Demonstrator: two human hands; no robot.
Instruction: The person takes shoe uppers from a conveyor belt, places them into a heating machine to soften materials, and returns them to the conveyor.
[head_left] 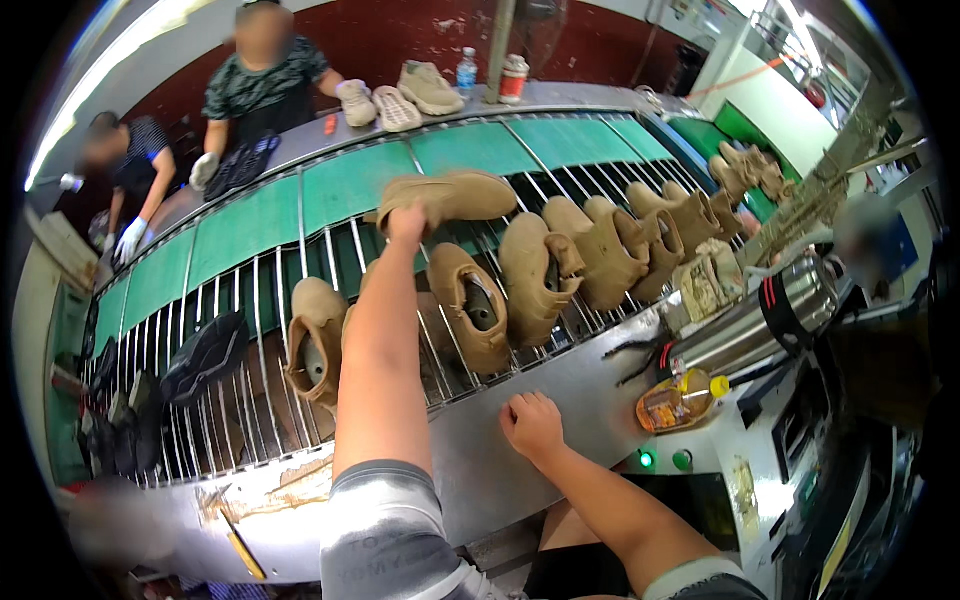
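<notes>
My left hand (407,222) reaches out over the wire rack and grips a tan boot (465,196) at its shaft end. The boot lies sideways, its toe pointing right, above a row of similar boots; its near end is blurred. Just below stand a tan boot (468,310) and another tan boot (540,275), openings toward me. A further tan boot (318,340) sits left of my forearm, which partly hides one more behind it. My right hand (532,425) rests on the metal ledge (490,450) with its fingers curled in, nothing visible in them.
Black shoes (205,358) lie on the rack's left. Right of the ledge are a steel flask (745,310), a bottle of amber liquid (680,400) and lit buttons. A yellow-handled tool (243,553) lies at front left. Across the green belt (350,190), two gloved people handle shoes.
</notes>
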